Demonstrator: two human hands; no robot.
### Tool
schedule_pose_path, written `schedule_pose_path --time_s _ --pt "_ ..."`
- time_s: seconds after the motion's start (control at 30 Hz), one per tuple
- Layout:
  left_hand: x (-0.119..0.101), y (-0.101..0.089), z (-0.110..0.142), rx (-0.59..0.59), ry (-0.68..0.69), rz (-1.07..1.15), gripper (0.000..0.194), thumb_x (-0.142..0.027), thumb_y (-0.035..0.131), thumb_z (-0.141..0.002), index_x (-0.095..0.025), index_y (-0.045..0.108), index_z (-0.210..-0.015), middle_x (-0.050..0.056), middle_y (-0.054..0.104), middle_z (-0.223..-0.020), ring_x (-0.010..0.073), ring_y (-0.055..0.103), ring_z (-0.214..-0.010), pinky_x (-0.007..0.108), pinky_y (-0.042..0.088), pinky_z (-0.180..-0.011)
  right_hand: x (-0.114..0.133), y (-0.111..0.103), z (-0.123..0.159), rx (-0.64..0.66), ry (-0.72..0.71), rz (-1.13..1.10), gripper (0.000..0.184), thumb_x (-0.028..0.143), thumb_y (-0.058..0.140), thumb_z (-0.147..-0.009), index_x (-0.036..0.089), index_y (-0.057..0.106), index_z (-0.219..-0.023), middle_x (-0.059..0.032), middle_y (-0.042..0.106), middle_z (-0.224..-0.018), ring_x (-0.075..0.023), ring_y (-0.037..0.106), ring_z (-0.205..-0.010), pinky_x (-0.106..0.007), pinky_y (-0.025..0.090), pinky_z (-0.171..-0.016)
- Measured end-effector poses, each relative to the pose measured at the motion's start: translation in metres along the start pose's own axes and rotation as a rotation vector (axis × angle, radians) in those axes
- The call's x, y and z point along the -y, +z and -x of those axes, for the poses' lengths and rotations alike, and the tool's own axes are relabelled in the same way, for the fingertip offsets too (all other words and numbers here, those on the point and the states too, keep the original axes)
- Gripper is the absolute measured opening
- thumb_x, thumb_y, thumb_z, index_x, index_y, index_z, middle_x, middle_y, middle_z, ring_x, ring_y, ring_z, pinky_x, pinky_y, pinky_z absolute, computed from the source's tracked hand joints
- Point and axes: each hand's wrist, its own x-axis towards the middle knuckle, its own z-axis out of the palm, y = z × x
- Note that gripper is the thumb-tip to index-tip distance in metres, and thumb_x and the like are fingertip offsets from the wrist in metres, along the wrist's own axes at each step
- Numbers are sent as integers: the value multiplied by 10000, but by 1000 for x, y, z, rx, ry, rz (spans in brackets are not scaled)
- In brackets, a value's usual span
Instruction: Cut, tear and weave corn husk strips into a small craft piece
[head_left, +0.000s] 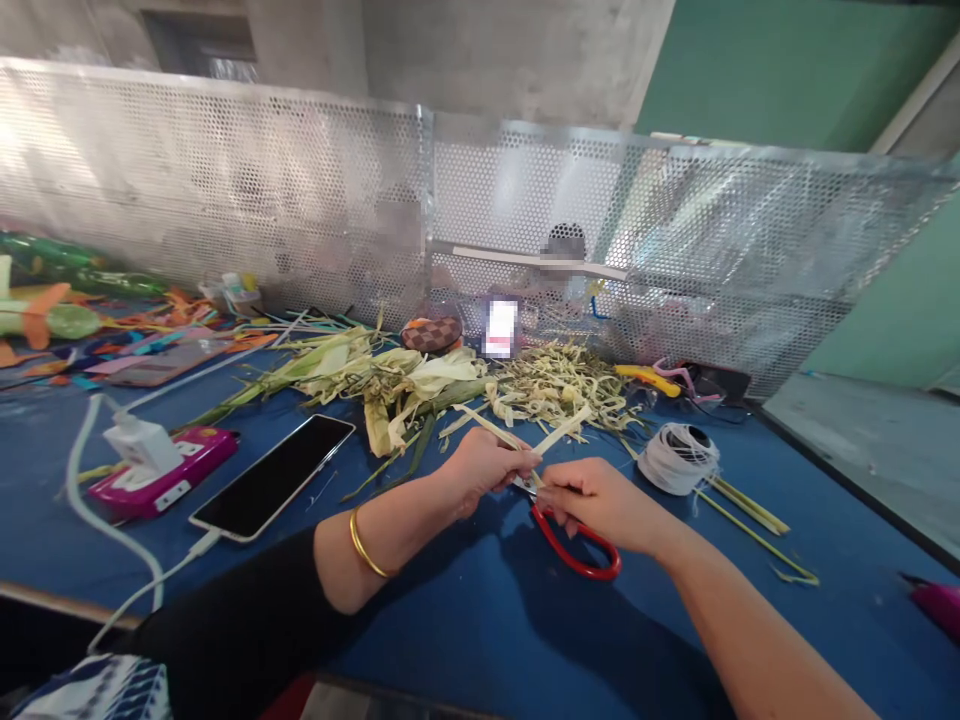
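Over the middle of the blue table, my left hand [486, 466] pinches pale corn husk strips [561, 432], whose ends stick up in a V above the fingers. Close beside it on the right, my right hand [604, 502] has its fingers closed at the lower end of the same strips. Red-handled scissors [581, 567] show just below my right hand, their blades partly covered by the fingers. I cannot tell whether that hand touches them. Behind both hands are larger corn husks [435, 375] and a heap of thin husk scraps [566, 390].
A roll of white string [677, 460] and cut stalks [750, 505] lie at the right. To the left are a phone [274, 480] on a charging cable and a magenta power strip [165, 475]. A perforated metal screen [300, 200] borders the back, with a lit phone [500, 328] before it.
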Motion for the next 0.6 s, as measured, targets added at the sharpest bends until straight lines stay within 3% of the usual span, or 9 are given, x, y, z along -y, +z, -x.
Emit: schedule_pose_path --time_s 0.1,0.2,0.33,0.5,0.6 --pt "-5 0 4 90 -3 -105 134 -246 660 -613 -131 598 -579 -38 492 -459 52 330 -390 207 199 -384 3 -8 2 -238 -126 199 291 381 483 -846 198 612 -659 -1 577 -611 -137 523 -588 -243 411 -559" --pt "-9 2 10 281 -53 -216 148 -263 695 -577 -139 616 -573 -36 513 -466 61 367 -409 209 233 -398 4 -8 0 -442 -168 170 191 349 537 -805 206 662 -825 -20 608 -732 -150 538 -653 -268 429 -617" --pt "-9 9 16 356 -74 -355 242 -336 685 -603 -151 575 -495 -33 481 -446 79 404 -444 217 276 -431 5 7 -6 -384 -92 -7 139 311 636 -706 204 635 -795 23 570 -626 -131 508 -554 -256 410 -547" --pt "-2 16 17 306 -51 -282 216 -365 629 -672 -158 690 -656 -45 468 -480 80 396 -471 212 280 -462 4 14 -11 -472 -27 -222 221 347 599 -717 210 492 -580 46 481 -503 -115 432 -491 -244 349 -489" --pt "-1 18 17 298 -12 -283 235 -375 636 -681 -152 697 -640 -57 422 -447 73 355 -457 213 252 -459 2 13 -11 -525 31 -311 274 393 608 -707 215 469 -552 40 488 -464 -119 431 -460 -250 348 -471"
